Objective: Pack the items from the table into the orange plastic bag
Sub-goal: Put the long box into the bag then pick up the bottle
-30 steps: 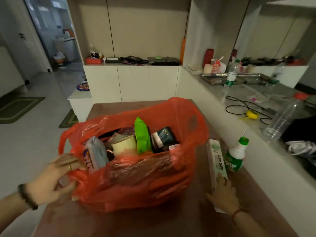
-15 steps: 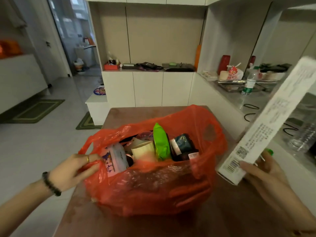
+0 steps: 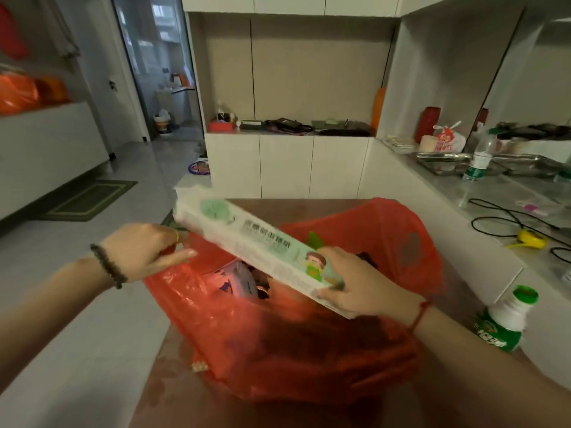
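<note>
The right hand (image 3: 361, 282) grips the near end of a box (image 3: 247, 242) slanted over the mouth of the bag (image 3: 278, 350), likely to slide it in, while the left hand (image 3: 145, 251) pinches the bag's left rim to hold it open; a bottle (image 3: 503, 325) stands right of the bag

The long box (image 3: 247, 239) now over the orange bag (image 3: 309, 350)
Your right hand (image 3: 358, 282) lifted it off the table (image 3: 173, 396) and swung it across the bag's mouth; your left hand (image 3: 145, 251) raised the rim.

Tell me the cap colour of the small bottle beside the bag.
Green cap on the small bottle; clearest in the head view.
</note>
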